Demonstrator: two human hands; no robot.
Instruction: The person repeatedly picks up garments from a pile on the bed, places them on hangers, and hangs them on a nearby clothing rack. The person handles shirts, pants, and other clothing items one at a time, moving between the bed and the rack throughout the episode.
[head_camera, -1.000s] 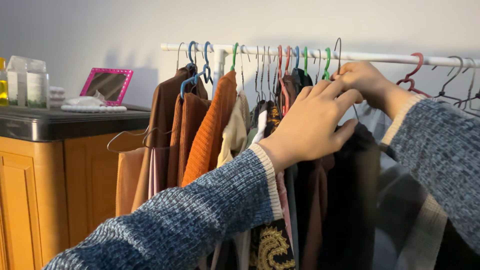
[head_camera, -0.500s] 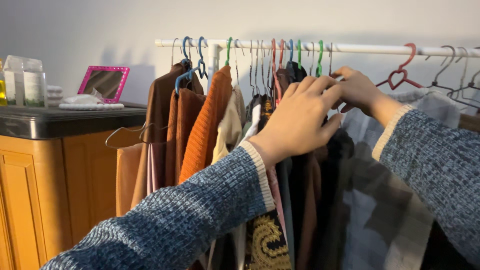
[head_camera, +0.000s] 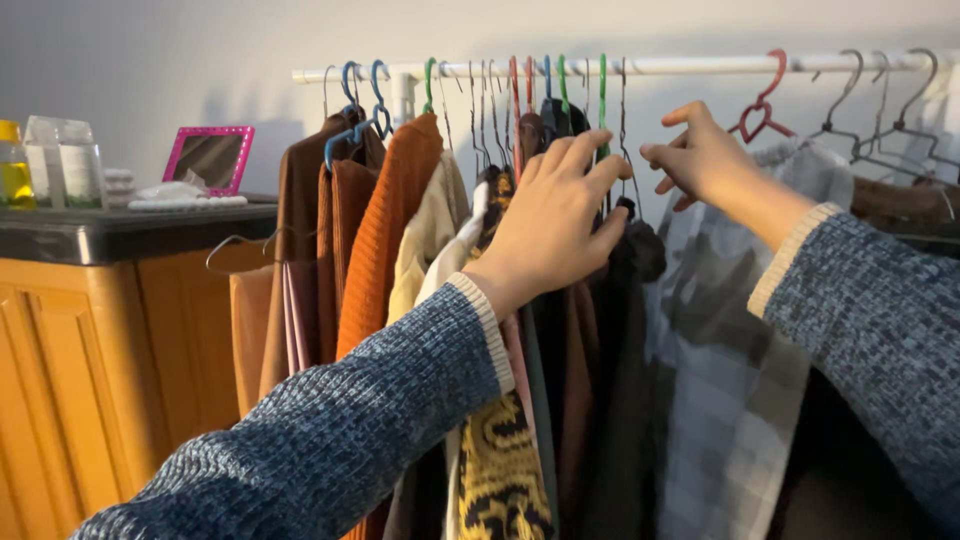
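Observation:
A white clothes rail (head_camera: 700, 66) carries many garments on coloured and wire hangers. My left hand (head_camera: 555, 225) reaches forward with fingers spread, resting on the shoulders of dark garments (head_camera: 620, 350) near the green hanger hooks. My right hand (head_camera: 705, 155) hovers just right of them below the rail, fingers apart and holding nothing, close to a thin wire hook. A grey plaid garment (head_camera: 720, 350) hangs under my right wrist. An orange sweater (head_camera: 385, 240) and brown pieces hang to the left. A yellow and black patterned garment (head_camera: 500, 470) shows below my left sleeve.
An empty red hanger (head_camera: 765, 105) and several bare wire hangers (head_camera: 860, 120) hang on the rail's right part. At the left stands an orange cabinet (head_camera: 100, 350) with a dark top, bearing a pink-framed mirror (head_camera: 208, 158) and a yellow bottle (head_camera: 14, 170).
My right hand has come away from the hanger hooks at the rail and moved right, fingers now apart. My left hand stays on the dark garments.

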